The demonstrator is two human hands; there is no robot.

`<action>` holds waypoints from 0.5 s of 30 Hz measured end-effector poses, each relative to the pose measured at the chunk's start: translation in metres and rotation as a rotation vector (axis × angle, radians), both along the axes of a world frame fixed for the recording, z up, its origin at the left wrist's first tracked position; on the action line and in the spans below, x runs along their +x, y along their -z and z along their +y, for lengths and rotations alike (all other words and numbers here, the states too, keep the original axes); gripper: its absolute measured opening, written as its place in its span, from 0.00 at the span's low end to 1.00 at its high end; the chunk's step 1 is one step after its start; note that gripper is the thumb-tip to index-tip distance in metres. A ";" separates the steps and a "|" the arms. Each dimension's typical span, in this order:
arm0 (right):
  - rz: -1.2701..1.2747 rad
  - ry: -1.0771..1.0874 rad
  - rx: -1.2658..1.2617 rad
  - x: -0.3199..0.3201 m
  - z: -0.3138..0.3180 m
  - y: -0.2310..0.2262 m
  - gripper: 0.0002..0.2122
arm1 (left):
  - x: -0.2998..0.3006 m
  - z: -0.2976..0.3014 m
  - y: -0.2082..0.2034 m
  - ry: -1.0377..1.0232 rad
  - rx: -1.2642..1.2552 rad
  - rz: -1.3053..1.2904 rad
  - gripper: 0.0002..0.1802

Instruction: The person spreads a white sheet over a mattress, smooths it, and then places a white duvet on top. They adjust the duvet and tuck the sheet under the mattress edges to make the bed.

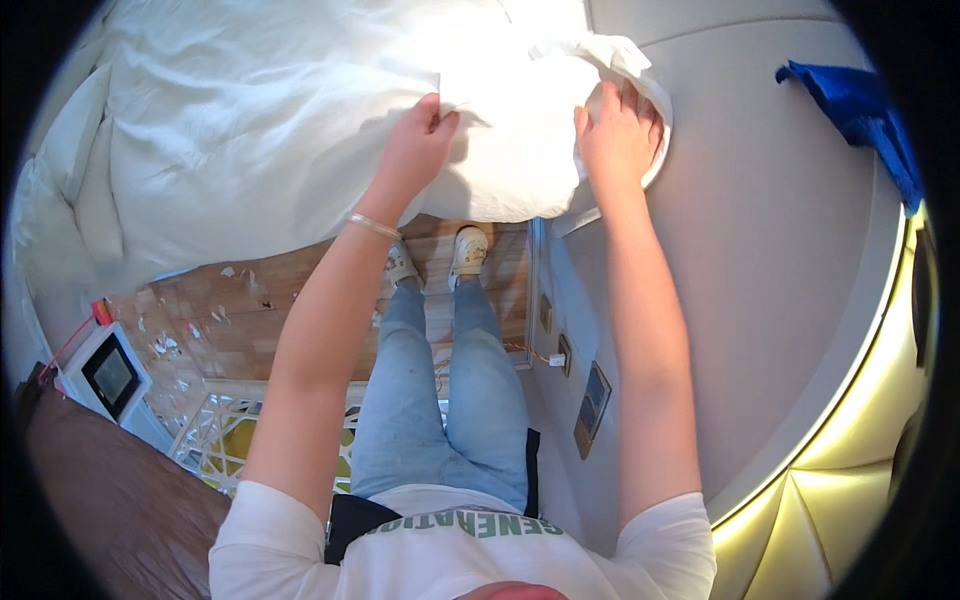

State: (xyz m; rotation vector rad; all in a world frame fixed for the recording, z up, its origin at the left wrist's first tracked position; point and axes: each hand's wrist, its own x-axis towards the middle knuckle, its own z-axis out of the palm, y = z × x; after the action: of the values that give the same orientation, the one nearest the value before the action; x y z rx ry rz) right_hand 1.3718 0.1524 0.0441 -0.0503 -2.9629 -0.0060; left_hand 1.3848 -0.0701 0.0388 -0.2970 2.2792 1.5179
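A large white duvet (pixel 270 130) spreads across the bed in front of me, rumpled, its near edge hanging down. My left hand (pixel 422 135) pinches a fold of it near the middle, fingers closed on the cloth. At the right end, my right hand (pixel 620 135) lies against a turned-up corner of the duvet, fingers curved and slightly apart. Part of the cloth rises around its fingertips. Strong light washes out the fabric between both hands, so its folds are hard to make out there.
A pale wall (pixel 760 200) stands close on the right, with a blue cloth (pixel 850 110) farther along it and wall switches (pixel 593 400) lower down. Paper scraps lie on the wooden floor (pixel 240 310). A white device with a dark screen (pixel 110 375) and a brown cover (pixel 110 490) are at left.
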 end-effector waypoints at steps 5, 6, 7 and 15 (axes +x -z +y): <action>-0.269 -0.102 0.121 0.021 0.024 0.071 0.19 | 0.019 0.004 0.070 0.203 0.027 0.056 0.10; -0.297 -0.121 0.163 0.025 0.025 0.081 0.19 | 0.028 0.010 0.073 0.198 0.016 0.015 0.09; -0.380 -0.112 0.240 0.030 0.019 0.080 0.16 | 0.037 0.013 0.072 0.187 0.005 -0.032 0.09; -0.549 0.164 -0.045 0.081 -0.005 0.057 0.17 | 0.119 0.004 0.085 -0.285 -0.086 -0.148 0.22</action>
State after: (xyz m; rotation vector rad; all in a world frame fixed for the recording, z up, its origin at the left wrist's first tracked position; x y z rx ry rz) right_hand 1.4528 0.1479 -0.0128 -0.3505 -3.4956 0.0306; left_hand 1.5037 -0.0664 -0.0460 -0.7619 2.2600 1.4731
